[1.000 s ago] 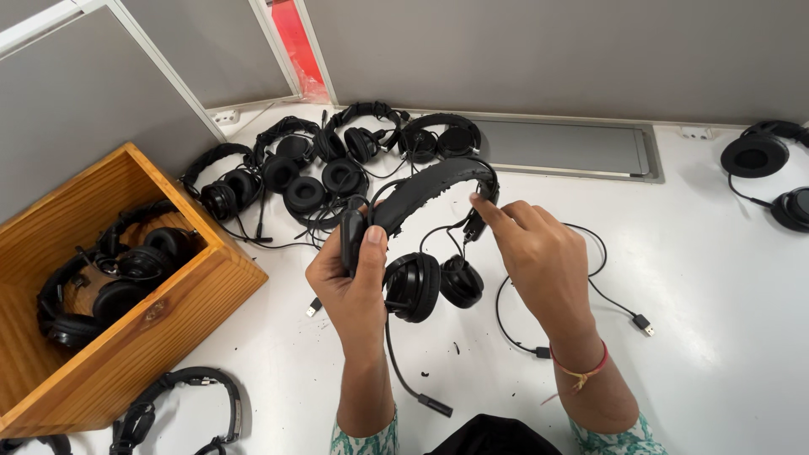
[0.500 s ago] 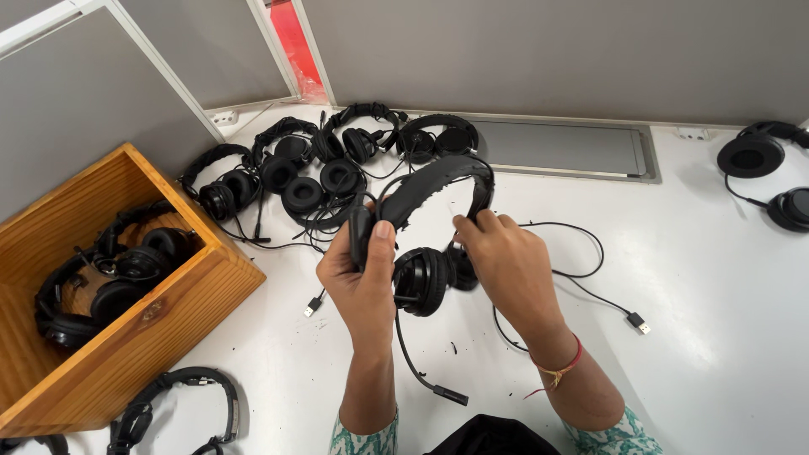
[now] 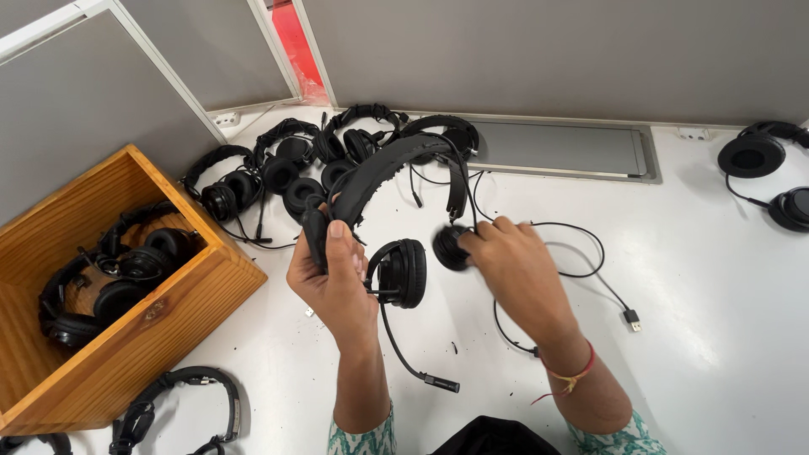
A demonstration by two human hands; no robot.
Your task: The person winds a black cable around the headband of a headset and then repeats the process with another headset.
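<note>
Left of my grip, an open wooden box [image 3: 173,316] already holds several headsets; a black pile [image 3: 291,164] beyond waits. My left hand [image 3: 337,282] clasps the black padded headset [image 3: 396,168], my right hand [image 3: 514,261] pinching its earcup.

Both forearms are bare up to short sleeves [image 3: 362,438] of pale cloth printed with a green leafy pattern, showing just at the elbows. The right wrist carries a thin red thread band [image 3: 571,374] with a yellowish knot and loose ends. The left hand [image 3: 337,282] and right hand [image 3: 514,265] wear no gloves or rings that I can see.
</note>
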